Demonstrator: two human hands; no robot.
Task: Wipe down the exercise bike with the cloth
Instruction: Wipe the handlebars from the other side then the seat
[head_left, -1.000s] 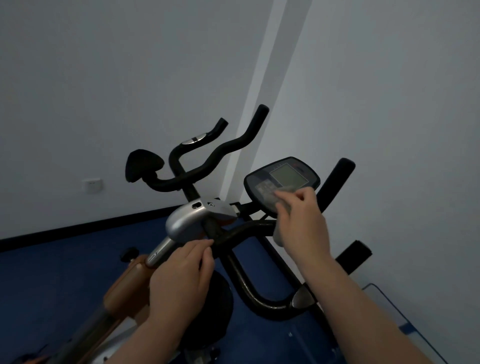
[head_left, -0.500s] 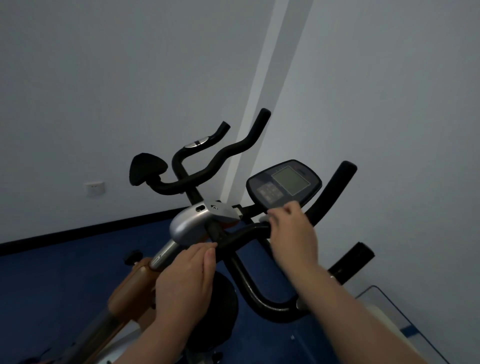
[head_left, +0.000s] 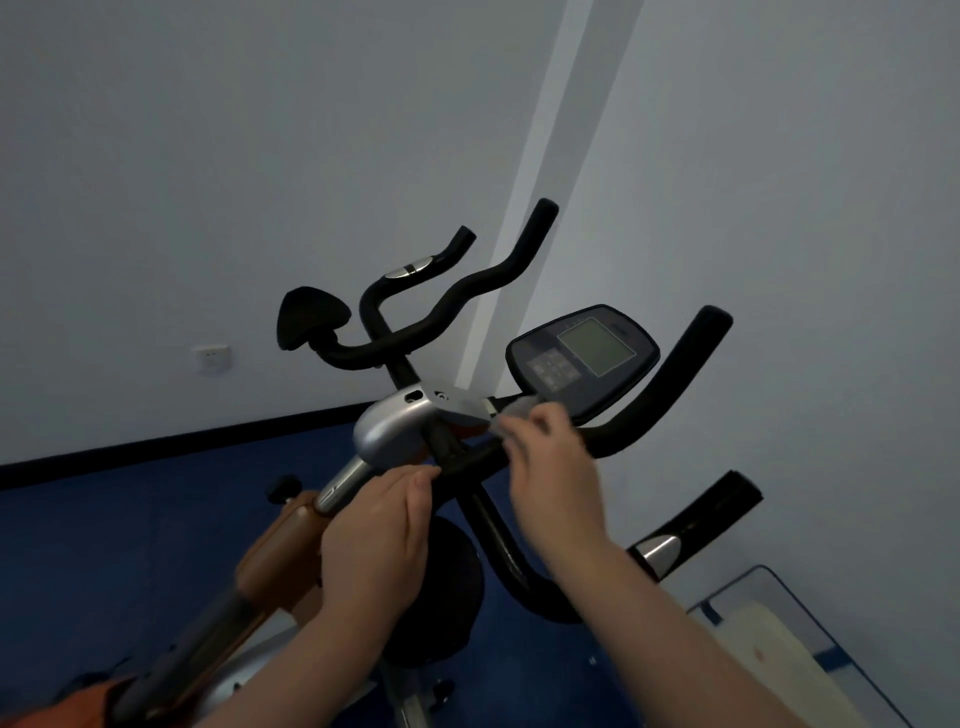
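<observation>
Exercise bike (head_left: 395, 431) stands on a blue floor (head_left: 130, 530) by a grey wall, its console (head_left: 582, 358) the landmark. Just below the console's lower left edge, the right hand (head_left: 550, 467), blurred, pinches a grey cloth (head_left: 511, 415) in curled fingers against the black handlebar (head_left: 654, 400). Further left and lower, the left hand (head_left: 374, 540) curls its fingers round the bar beneath the silver housing.

Two pale grey walls (head_left: 208, 156) meet at a corner (head_left: 519, 218), where a lighter vertical strip runs down. Left of the corner sits a white wall socket (head_left: 211, 358); below it, a black skirting board (head_left: 182, 447) edges dark blue floor (head_left: 130, 545).
</observation>
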